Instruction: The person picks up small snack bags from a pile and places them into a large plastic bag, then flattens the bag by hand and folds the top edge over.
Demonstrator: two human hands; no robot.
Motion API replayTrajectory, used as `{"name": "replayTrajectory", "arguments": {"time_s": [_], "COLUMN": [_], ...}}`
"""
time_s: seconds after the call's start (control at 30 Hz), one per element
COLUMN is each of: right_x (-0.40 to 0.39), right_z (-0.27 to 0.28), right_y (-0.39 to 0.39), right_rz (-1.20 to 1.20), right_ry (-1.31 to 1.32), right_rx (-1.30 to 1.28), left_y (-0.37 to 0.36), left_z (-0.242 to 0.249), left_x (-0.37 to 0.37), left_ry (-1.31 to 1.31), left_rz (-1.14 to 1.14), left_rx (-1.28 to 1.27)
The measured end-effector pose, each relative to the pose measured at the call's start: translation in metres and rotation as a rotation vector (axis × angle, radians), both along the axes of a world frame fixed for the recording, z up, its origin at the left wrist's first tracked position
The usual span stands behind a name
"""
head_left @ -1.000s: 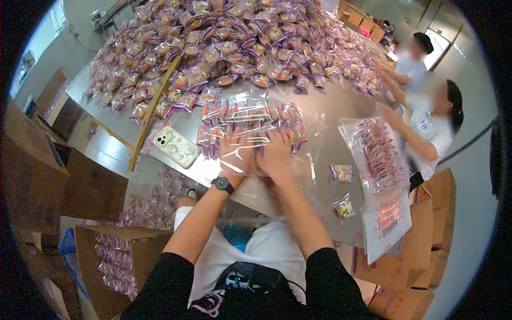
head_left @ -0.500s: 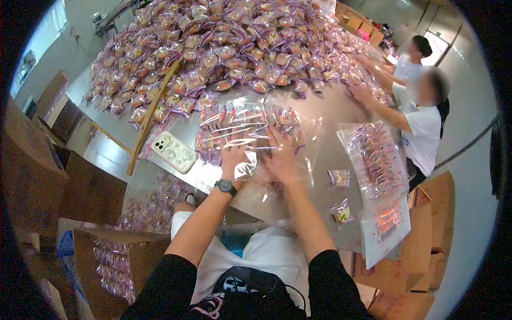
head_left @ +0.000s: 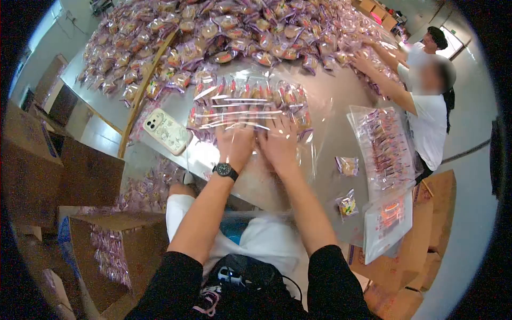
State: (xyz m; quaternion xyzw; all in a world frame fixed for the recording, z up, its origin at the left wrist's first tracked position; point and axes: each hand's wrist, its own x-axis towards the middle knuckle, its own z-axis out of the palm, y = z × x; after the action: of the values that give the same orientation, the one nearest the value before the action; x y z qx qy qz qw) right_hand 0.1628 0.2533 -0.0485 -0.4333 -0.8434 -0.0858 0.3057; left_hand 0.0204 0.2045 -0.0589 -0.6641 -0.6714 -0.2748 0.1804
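Observation:
A clear plastic bag (head_left: 240,112) lies on the metal table in front of me, filled with neat rows of small wrapped pastries (head_left: 261,92). My left hand (head_left: 236,143) rests against the near row, fingers stretched forward. Beside it, my right hand (head_left: 278,140) lies with fingers spread over the same row. Glossy film appears to cover the fingertips of both hands, and glare partly hides them. Two loose wrapped pastries, one upper (head_left: 347,166) and one lower (head_left: 346,205), sit to the right of the bag.
A big heap of wrapped pastries (head_left: 229,32) covers the far table, with a wooden strip (head_left: 144,88) along its left. A phone (head_left: 165,131) lies left. At right are another filled bag (head_left: 385,146), flat bags (head_left: 388,224) and two people. Cardboard boxes (head_left: 90,176) stand around.
My view has shifted slightly. Both hands remain at the bag, now closer together, and the far row of pastries shows more fully beyond my fingers.

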Motion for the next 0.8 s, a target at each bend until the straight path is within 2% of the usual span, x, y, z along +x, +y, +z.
{"name": "replayTrajectory", "arguments": {"time_s": [0.13,0.2,0.27,0.3,0.33,0.37,0.4,0.43,0.53,0.57,0.67,0.7,0.8], "right_x": [-0.002,-0.003,0.004,0.01,0.009,0.009,0.005,0.005,0.004,0.0,-0.004,-0.008,-0.014], "right_z": [0.015,-0.002,-0.015,0.002,-0.006,-0.017,-0.001,-0.009,0.003,0.005,-0.015,0.002,0.003], "right_y": [-0.014,-0.006,0.003,-0.011,-0.006,-0.002,-0.003,-0.007,-0.016,-0.016,0.004,-0.007,-0.005], "right_rz": [0.016,0.044,0.104,0.092,0.135,0.179,0.061,0.059,0.277,0.323,0.393,0.356,0.333], "right_ry": [-0.007,0.035,0.115,0.079,0.198,0.32,0.051,0.062,0.067,0.066,-0.001,-0.041,-0.027], "right_rx": [-0.045,-0.023,0.061,-0.01,-0.084,-0.153,-0.136,0.01,0.061,0.021,0.1,-0.09,-0.015], "left_y": [-0.007,-0.007,-0.012,0.004,-0.008,-0.009,-0.009,-0.016,-0.041,-0.048,-0.046,-0.048,-0.035], "left_z": [0.022,0.034,0.019,-0.009,0.011,0.018,0.024,0.027,0.038,0.043,0.031,0.024,0.022], "left_x": [0.006,-0.002,-0.004,-0.017,-0.014,-0.016,-0.021,-0.024,-0.024,-0.026,-0.045,-0.051,-0.079], "left_ry": [-0.014,0.056,0.223,0.202,0.296,0.259,0.227,0.19,0.015,-0.007,0.12,0.056,0.065], "left_rz": [-0.006,-0.019,0.002,-0.042,-0.055,-0.048,-0.037,-0.07,0.001,0.007,-0.037,-0.06,-0.119], "left_rx": [-0.147,-0.494,-0.319,-0.312,-0.239,-0.278,-0.321,-0.258,-0.117,-0.197,-0.117,-0.042,-0.184]}}
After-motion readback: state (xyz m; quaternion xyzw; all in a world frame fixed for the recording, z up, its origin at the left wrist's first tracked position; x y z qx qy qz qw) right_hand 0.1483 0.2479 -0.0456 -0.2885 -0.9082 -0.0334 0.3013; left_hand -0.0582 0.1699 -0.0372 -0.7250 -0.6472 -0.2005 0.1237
